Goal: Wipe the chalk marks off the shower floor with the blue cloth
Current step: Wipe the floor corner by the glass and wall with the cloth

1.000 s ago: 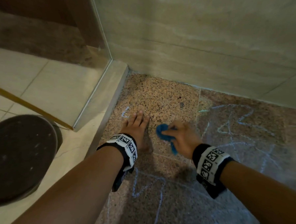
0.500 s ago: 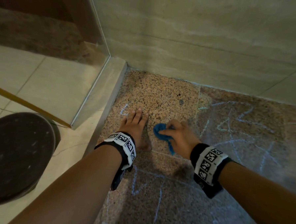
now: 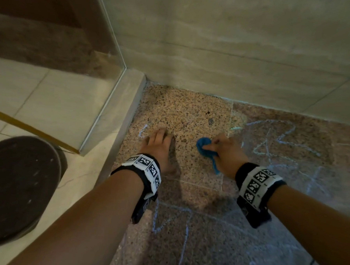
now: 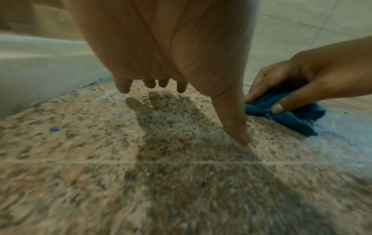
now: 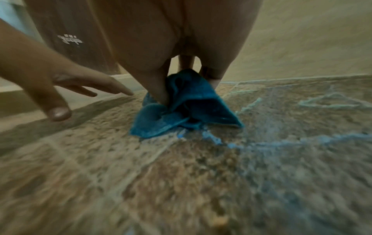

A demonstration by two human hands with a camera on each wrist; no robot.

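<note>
We hold the cloth [image 3: 204, 147] bunched on the floor [image 3: 183, 112], right hand [image 3: 227, 152] fingers clamped on it; left hand [image 3: 159, 145] lies flat, fingers apart. Risk: the small wad skips chalk marks [image 3: 279, 142] or smears them.

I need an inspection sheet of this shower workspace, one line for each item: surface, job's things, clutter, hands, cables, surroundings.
Surface: speckled shower floor; the corner tile looks mostly clean.
Job's things: blue cloth, bunched, touching the floor; chalk marks remain to the right, and more near the bottom of the head view.
Clutter: small blue speck on the floor.
Hands: right hand grips the cloth; left hand is spread, thumb tip on the floor.
Cables: nothing seen.
Surroundings: tiled wall behind, glass panel and raised curb at left, dark round object outside.
</note>
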